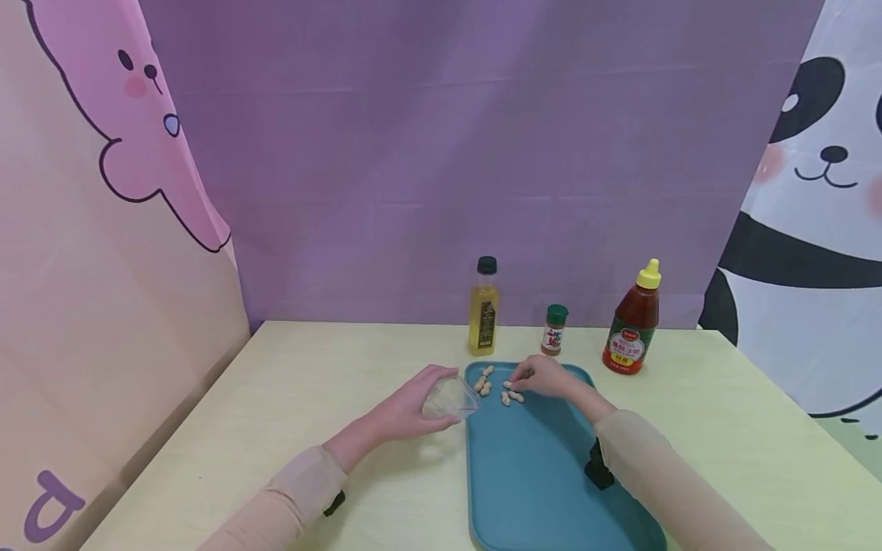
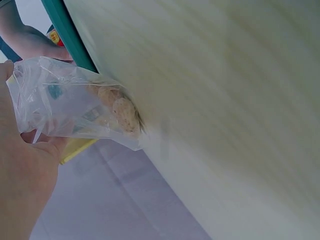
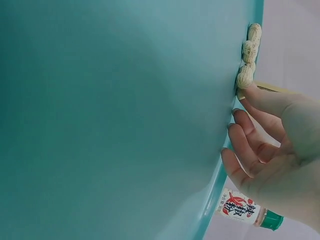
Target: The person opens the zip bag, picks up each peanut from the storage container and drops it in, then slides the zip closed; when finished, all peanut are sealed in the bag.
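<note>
My left hand (image 1: pixel 413 405) grips a clear zip bag (image 1: pixel 453 398) just left of the tray, its mouth turned toward the tray. Several peanuts (image 2: pixel 125 114) in shells lie inside the bag in the left wrist view. My right hand (image 1: pixel 547 377) reaches over the far end of the blue tray (image 1: pixel 530 482). Its thumb and index finger pinch a peanut (image 3: pixel 245 79), while the other fingers curve loosely. More peanuts (image 1: pixel 513 396) lie right under those fingertips, and another small group of peanuts (image 1: pixel 485 386) sits by the tray's far left corner.
Behind the tray stand an oil bottle (image 1: pixel 485 314) with a dark cap, a small green-capped spice jar (image 1: pixel 553 330) and a red sauce bottle (image 1: pixel 630 329) with a yellow nozzle. The pale table (image 1: pixel 331 367) extends to both sides, with a purple cloth (image 1: pixel 413 191) behind it.
</note>
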Demonstrator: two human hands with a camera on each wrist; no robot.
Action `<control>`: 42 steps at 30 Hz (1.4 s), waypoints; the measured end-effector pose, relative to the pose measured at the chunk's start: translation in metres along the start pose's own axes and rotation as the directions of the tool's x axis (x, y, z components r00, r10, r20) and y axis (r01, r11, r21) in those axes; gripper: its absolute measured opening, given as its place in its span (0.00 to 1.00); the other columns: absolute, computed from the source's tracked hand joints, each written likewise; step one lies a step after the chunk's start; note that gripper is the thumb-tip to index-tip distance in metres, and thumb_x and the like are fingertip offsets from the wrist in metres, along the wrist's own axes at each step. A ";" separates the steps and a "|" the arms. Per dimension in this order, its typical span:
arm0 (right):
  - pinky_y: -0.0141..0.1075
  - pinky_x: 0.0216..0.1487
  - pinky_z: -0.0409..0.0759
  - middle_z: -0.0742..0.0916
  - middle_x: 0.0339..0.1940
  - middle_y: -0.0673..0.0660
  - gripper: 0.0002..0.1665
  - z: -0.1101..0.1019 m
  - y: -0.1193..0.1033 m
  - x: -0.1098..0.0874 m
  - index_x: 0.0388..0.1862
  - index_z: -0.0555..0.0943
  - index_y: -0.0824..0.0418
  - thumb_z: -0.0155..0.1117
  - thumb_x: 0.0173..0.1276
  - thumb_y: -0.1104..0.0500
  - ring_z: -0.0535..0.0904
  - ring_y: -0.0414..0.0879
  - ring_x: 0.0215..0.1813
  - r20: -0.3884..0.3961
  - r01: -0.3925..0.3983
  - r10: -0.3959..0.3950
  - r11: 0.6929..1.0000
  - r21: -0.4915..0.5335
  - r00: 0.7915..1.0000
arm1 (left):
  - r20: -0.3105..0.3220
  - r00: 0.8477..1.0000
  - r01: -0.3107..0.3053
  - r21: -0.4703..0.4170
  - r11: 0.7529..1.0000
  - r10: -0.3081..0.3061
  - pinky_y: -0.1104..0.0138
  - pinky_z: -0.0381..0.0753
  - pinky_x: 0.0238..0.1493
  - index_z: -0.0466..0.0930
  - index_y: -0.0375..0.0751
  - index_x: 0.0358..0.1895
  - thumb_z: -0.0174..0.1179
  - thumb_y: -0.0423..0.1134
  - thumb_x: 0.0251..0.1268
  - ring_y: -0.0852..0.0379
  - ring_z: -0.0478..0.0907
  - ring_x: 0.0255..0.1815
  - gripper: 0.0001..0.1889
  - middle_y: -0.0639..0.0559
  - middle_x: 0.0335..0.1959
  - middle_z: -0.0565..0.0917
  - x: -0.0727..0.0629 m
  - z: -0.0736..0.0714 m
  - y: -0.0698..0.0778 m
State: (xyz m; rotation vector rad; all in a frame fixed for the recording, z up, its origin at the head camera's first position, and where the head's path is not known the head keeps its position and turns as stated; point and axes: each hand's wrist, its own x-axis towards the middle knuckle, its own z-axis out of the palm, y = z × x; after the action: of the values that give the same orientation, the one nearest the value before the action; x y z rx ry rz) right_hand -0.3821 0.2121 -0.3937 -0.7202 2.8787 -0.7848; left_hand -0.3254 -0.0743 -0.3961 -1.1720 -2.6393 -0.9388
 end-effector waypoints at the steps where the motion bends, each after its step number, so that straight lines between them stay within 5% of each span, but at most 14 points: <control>1: 0.41 0.37 0.79 0.86 0.36 0.59 0.09 0.000 0.000 0.000 0.38 0.84 0.65 0.62 0.64 0.61 0.81 0.49 0.37 0.000 -0.007 0.007 1.000 0.001 1.000 | -0.001 1.000 -0.004 0.002 1.000 0.004 0.61 0.67 0.67 0.60 0.41 0.68 0.64 0.49 0.59 0.56 0.66 0.66 0.37 0.51 0.64 0.69 0.000 0.000 0.000; 27: 0.37 0.37 0.80 0.86 0.34 0.51 0.12 -0.008 -0.025 -0.021 0.37 0.83 0.58 0.64 0.63 0.51 0.81 0.43 0.38 -0.104 -0.012 0.023 0.994 0.109 0.994 | 0.000 1.000 0.003 -0.014 1.000 -0.003 0.61 0.67 0.67 0.60 0.42 0.68 0.64 0.49 0.58 0.57 0.65 0.66 0.37 0.51 0.64 0.68 0.001 0.000 0.002; 42: 0.33 0.36 0.81 0.87 0.37 0.56 0.13 0.001 -0.070 -0.043 0.41 0.83 0.58 0.63 0.64 0.51 0.82 0.51 0.37 -0.138 0.110 -0.078 0.963 0.247 0.987 | -0.010 1.000 -0.016 -0.018 1.000 0.016 0.60 0.68 0.66 0.61 0.42 0.68 0.65 0.48 0.58 0.56 0.67 0.64 0.37 0.51 0.63 0.69 0.000 0.002 0.001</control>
State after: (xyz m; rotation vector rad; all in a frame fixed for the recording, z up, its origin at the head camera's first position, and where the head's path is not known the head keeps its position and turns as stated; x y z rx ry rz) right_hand -0.3142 0.1780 -0.3618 -0.8056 2.7915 -1.2278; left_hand -0.3242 -0.0725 -0.3970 -1.1878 -2.6155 -0.9651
